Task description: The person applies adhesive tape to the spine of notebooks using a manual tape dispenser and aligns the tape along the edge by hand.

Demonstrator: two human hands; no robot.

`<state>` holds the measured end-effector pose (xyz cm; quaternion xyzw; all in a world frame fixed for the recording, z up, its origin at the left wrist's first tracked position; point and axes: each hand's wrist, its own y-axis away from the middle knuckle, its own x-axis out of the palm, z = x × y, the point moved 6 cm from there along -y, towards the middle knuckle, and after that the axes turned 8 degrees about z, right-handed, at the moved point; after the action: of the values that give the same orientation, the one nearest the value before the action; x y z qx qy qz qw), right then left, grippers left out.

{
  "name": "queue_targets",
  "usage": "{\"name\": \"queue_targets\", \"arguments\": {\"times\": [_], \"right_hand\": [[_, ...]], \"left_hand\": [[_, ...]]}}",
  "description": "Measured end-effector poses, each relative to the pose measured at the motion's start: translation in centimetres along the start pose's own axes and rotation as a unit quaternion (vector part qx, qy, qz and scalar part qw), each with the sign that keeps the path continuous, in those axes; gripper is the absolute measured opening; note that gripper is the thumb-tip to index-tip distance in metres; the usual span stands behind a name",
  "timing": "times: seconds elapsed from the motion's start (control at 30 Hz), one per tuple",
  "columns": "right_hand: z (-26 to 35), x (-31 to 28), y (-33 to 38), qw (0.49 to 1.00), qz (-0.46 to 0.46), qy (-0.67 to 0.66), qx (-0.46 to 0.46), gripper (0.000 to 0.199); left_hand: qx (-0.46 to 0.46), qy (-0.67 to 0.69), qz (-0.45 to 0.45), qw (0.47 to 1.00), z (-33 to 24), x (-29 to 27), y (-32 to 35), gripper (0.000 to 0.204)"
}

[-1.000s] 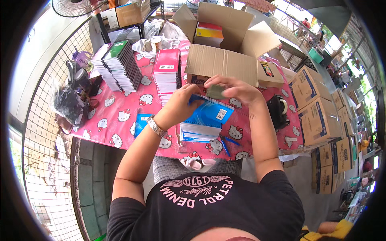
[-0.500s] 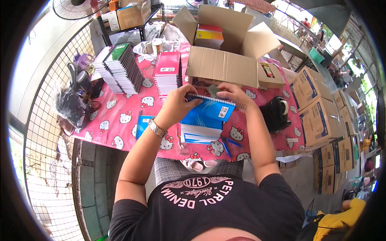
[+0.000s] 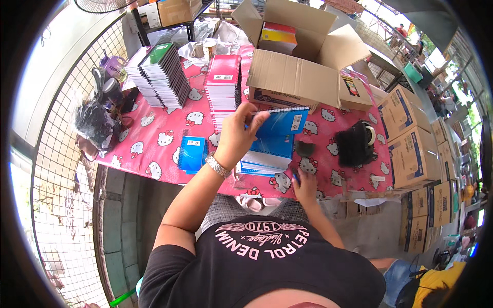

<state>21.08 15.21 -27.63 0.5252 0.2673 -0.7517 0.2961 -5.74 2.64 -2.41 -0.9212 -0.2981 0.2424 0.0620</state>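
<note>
The left hand (image 3: 237,132) pinches a blue rectangular wire-bound paper notebook (image 3: 283,121) above the blue-covered notebook stack (image 3: 267,159), probably keeping its metal coil (image 3: 290,109) reachable, while the right hand (image 3: 306,187) meets blue-handled pliers (image 3: 296,178), its grip unclear.

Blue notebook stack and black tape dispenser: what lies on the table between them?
The head view shows a small dark object, kind unclear, on the patterned pink tablecloth, nearer the blue notebook stack.
</note>
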Motion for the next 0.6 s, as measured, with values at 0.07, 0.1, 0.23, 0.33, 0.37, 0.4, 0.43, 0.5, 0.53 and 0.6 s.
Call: {"name": "queue_targets", "arguments": {"times": [0.07, 0.1, 0.23, 0.33, 0.37, 0.4, 0.43, 0.5, 0.53, 0.6], "right_hand": [[2.0, -5.5, -2.1, 0.977, -0.126, -0.173, 0.014, 0.053], [3.1, -9.0, -2.9, 0.948, -0.188, -0.255, 0.024, 0.052], [13.6, -19.9, -4.9, 0.933, -0.177, -0.275, -0.152, 0.05], [18.8, -21.8, -5.5, 0.932, -0.182, -0.2, -0.241, 0.05], [19.6, -22.2, -5.7, 0.933, -0.179, -0.191, -0.246, 0.05], [20.4, -22.4, -5.7, 0.935, -0.175, -0.183, -0.25, 0.05], [21.0, -22.4, -5.8, 0.936, -0.17, -0.175, -0.255, 0.049], [21.3, -22.3, -5.8, 0.937, -0.176, -0.155, -0.26, 0.048], [21.3, -22.3, -5.6, 0.94, -0.171, -0.144, -0.258, 0.048], [20.8, -22.0, -5.5, 0.94, -0.12, -0.204, -0.244, 0.047]], "left_hand": [[0.077, -0.025, -0.031, 0.996, 0.4, -0.5, 0.1, 0.023], [0.053, 0.023, -0.023, 0.998, 0.7, -0.6, 0.0, 0.023], [-0.033, 0.143, 0.006, 0.989, 1.7, -0.2, 0.1, 0.02], [-0.047, 0.148, -0.003, 0.988, 1.9, 0.1, 0.4, 0.018], [-0.038, 0.137, -0.012, 0.99, 1.9, 0.1, 0.7, 0.017], [-0.03, 0.127, -0.022, 0.991, 2.0, 0.2, 1.1, 0.017], [-0.02, 0.13, -0.031, 0.991, 2.0, 0.2, 1.3, 0.016], [0.0, 0.137, -0.048, 0.989, 2.1, 0.2, 1.7, 0.015], [0.019, 0.107, -0.064, 0.992, 2.0, 0.1, 2.0, 0.015], [0.059, 0.05, -0.092, 0.993, 1.4, 0.1, 2.5, 0.017]]}}
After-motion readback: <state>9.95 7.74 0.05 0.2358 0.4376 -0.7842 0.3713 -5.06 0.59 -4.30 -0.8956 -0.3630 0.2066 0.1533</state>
